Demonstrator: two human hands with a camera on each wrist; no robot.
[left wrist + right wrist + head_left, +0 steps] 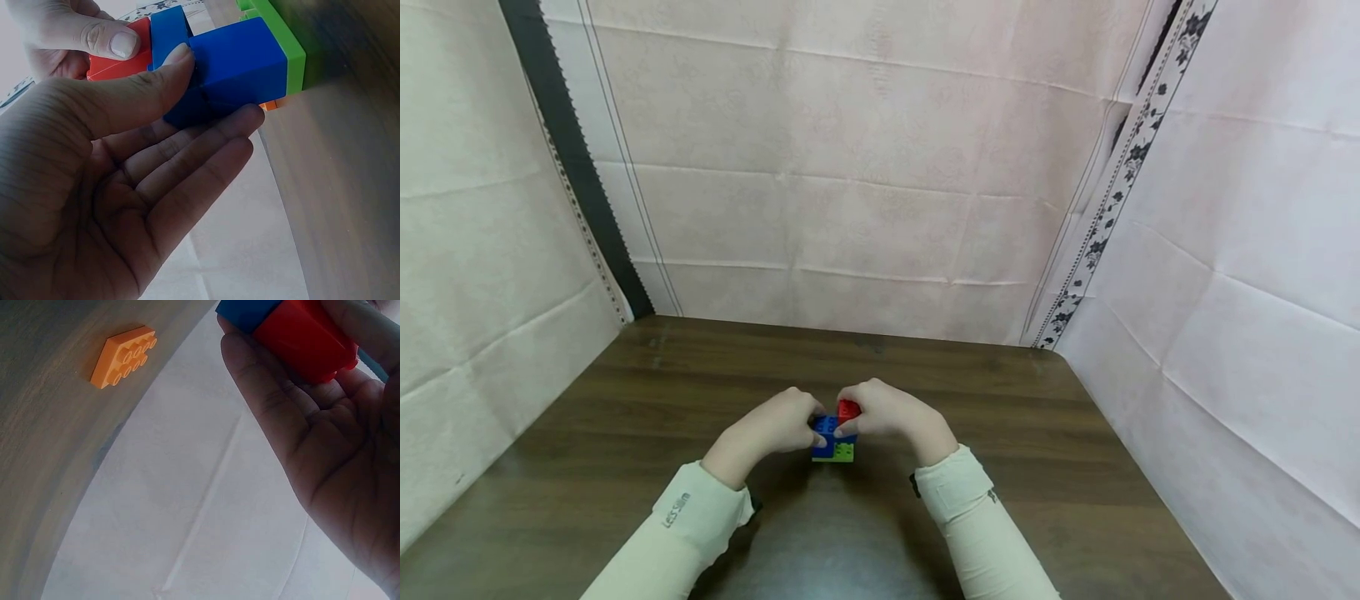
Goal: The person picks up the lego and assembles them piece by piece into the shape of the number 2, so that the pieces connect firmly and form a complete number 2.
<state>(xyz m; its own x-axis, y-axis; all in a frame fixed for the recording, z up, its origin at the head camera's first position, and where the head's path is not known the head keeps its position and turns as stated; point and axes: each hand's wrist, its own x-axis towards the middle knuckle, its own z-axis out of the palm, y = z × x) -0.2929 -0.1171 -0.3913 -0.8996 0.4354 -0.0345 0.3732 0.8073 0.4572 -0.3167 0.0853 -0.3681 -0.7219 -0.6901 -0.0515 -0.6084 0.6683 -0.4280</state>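
A small stack of toy building bricks stands on the table: a green base brick [844, 452], blue bricks [240, 59] on it, and a red brick [848, 409] uppermost. With thumb and fingers on opposite sides, my left hand [784, 422] pinches the blue bricks. My right hand [891, 408] grips the red brick [306, 340] from the other side, its thumb against it in the left wrist view. Red meets blue there, but fingers partly cover the joint. An orange brick [125, 356], studs showing, lies on the table apart from the right hand.
The brown wooden table [715, 358] reaches back to a pale cloth wall [865, 167]. More cloth hangs at the left [490, 250] and right [1247, 250] sides. In the left wrist view, a bit of the orange brick [270, 105] peeks out behind the stack.
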